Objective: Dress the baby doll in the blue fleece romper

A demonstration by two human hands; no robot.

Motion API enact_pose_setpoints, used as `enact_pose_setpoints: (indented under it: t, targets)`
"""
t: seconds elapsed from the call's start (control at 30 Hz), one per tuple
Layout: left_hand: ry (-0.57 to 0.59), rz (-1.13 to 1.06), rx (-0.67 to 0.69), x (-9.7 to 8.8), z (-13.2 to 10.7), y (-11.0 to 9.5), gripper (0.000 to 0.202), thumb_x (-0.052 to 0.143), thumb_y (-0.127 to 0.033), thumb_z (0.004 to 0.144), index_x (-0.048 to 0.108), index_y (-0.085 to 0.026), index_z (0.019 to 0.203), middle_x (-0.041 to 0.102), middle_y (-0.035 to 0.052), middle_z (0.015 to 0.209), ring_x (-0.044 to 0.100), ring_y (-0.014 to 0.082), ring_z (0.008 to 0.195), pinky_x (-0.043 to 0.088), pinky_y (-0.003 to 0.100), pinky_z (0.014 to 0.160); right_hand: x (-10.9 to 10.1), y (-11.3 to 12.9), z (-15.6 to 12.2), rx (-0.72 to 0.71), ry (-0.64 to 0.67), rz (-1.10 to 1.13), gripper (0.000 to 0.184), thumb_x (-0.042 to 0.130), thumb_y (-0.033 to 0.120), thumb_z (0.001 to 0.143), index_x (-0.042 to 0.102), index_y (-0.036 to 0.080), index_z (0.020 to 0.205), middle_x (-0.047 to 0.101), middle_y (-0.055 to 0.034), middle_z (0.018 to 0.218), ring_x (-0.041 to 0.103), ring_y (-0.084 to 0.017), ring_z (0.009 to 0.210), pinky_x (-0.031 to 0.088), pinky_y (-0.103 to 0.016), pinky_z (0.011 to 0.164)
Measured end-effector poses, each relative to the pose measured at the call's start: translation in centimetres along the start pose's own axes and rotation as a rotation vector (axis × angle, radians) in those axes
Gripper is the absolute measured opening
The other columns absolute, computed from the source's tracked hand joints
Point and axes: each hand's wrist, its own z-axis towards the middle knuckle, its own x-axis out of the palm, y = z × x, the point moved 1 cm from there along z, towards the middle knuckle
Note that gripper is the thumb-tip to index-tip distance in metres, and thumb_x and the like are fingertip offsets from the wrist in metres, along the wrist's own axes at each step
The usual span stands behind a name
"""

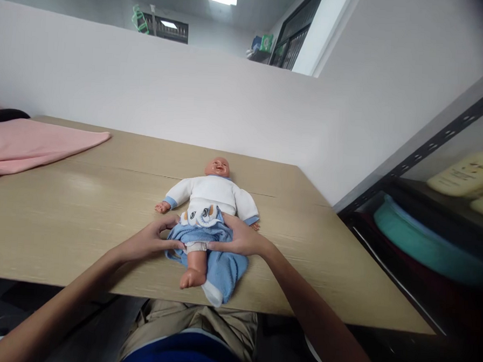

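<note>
A baby doll (218, 168) lies on its back on the table, head toward the wall. It has on a white top (212, 192) with blue cuffs. Bunched around its hips and thigh are blue fleece pants (224, 272) with a white animal-face patch. One pant leg covers a leg down to a white foot; the other leg (196, 265) is bare below a whitish band at the thigh. My left hand (157, 239) grips the bunched cloth from the left, thumb at the band. From the right, my right hand (242, 238) holds the cloth, its thumb also by the band. Some fingertips are hidden in the cloth.
A pink cloth (36, 143) lies on the left of the wooden table (102, 211), with a black item behind it. On the right, a dark shelf rack holds a teal basin (420, 239) and a yellowish bottle (464, 174). A white wall (169, 91) stands behind the table.
</note>
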Motion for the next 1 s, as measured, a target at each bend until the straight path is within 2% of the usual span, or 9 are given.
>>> enact_pose_setpoints:
  t: [0.1,0.2,0.37,0.47,0.6,0.67,0.77,0.87,1.0]
  targets:
    - [0.011,0.043,0.019,-0.7,-0.4,0.0,0.038,0.08,-0.06,0.104,0.08,-0.023,0.114,0.081,0.0091,0.12,0.072,0.0319,0.122,0.061,0.045,0.113,-0.9,0.2,-1.5,-0.047,-0.029,-0.009,0.057,0.088,0.055,0.098,0.072,0.02,0.14,0.076,-0.0122,0.14,0.07,-0.034,0.134,0.053,-0.049,0.122]
    - [-0.064,0.041,0.042,-1.2,-0.2,-0.4,0.044,0.066,-0.064,0.111,0.077,-0.022,0.115,0.078,0.0099,0.117,0.072,0.0283,0.112,0.063,0.043,0.104,-1.6,-0.5,-2.9,0.022,-0.036,0.139,0.041,0.083,0.057,0.104,0.069,0.021,0.117,0.071,-0.0048,0.116,0.069,-0.025,0.112,0.055,-0.041,0.108]
    - [-0.166,0.193,0.122,-0.9,2.4,-3.8,0.05,0.073,-0.061,0.107,0.071,-0.025,0.142,0.074,0.012,0.14,0.068,0.031,0.132,0.054,0.046,0.117,-1.4,-1.4,-3.6,0.105,0.005,0.502,0.058,0.094,0.067,0.093,0.056,0.025,0.107,0.054,0.0041,0.098,0.055,-0.017,0.093,0.048,-0.031,0.087]
    - [0.032,0.305,0.169,-0.5,5.2,-6.8,0.054,0.081,-0.061,0.101,0.074,-0.027,0.142,0.074,0.0101,0.145,0.066,0.0318,0.135,0.054,0.042,0.115,-1.1,-1.6,-3.1,0.079,0.043,0.631,0.064,0.105,0.057,0.084,0.055,0.026,0.111,0.056,0.0042,0.104,0.057,-0.017,0.097,0.048,-0.03,0.091]
    - [0.51,0.281,0.118,0.1,9.3,-9.1,0.041,0.085,-0.059,0.097,0.079,-0.022,0.113,0.075,0.0024,0.101,0.068,0.0224,0.091,0.053,0.03,0.076,-1.4,-1.9,-2.7,0.138,0.088,0.691,0.074,0.112,0.048,0.074,0.062,0.026,0.124,0.068,-0.001,0.123,0.066,-0.021,0.111,0.052,-0.032,0.1]
    - [0.643,0.202,0.128,0.5,11.0,-9.2,0.036,0.082,-0.055,0.1,0.075,-0.02,0.105,0.068,-0.0001,0.091,0.062,0.0185,0.081,0.048,0.027,0.069,-1.9,-1.9,-3.0,0.22,0.136,0.606,0.079,0.11,0.05,0.075,0.067,0.025,0.136,0.073,-0.0054,0.134,0.07,-0.026,0.121,0.055,-0.037,0.106]
    - [0.629,0.102,0.145,1.2,12.4,-8.3,0.033,0.076,-0.054,0.107,0.07,-0.021,0.108,0.065,-0.0014,0.089,0.059,0.0171,0.078,0.048,0.026,0.067,-2.7,-1.6,-4.2,0.311,0.158,0.429,0.065,0.101,0.061,0.085,0.076,0.021,0.13,0.079,-0.0067,0.125,0.074,-0.029,0.115,0.058,-0.041,0.102]
    - [0.541,0.022,0.108,1.8,12.6,-7.0,0.04,0.068,-0.06,0.111,0.074,-0.022,0.124,0.075,0.0004,0.101,0.068,0.02,0.089,0.055,0.027,0.077,-3.0,-1.2,-5.2,0.288,0.09,0.48,0.06,0.091,0.072,0.093,0.08,0.019,0.118,0.078,-0.0044,0.107,0.073,-0.026,0.099,0.059,-0.038,0.091]
    - [0.601,-0.09,0.074,2.4,12.4,-5.9,0.055,0.085,-0.07,0.093,0.081,-0.022,0.121,0.083,0.0028,0.112,0.076,0.0288,0.107,0.062,0.033,0.091,-2.7,-1.5,-5.3,0.245,-0.039,0.731,0.066,0.097,0.069,0.088,0.078,0.022,0.132,0.079,-0.0044,0.117,0.073,-0.024,0.107,0.058,-0.035,0.098]
